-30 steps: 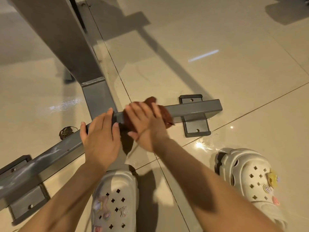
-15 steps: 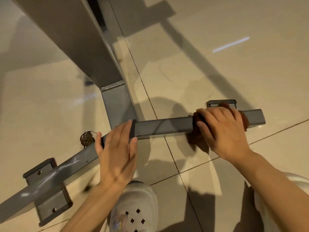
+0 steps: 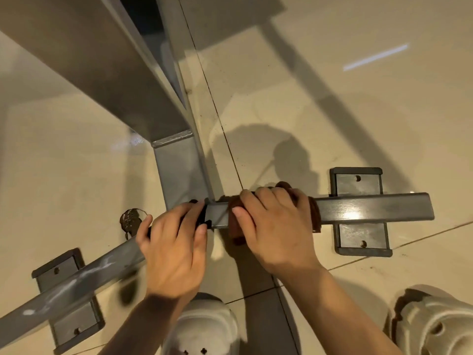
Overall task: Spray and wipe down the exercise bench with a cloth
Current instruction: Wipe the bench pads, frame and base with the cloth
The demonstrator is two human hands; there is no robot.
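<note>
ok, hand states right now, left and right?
Left hand: holding the crossbar, fingers curled over it.
Right hand: holding the brown cloth wrapped on the crossbar.

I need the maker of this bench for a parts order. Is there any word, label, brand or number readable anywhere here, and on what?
None can be read. The grey crossbar, its foot plates, the brown cloth and the white clogs show no lettering.
</note>
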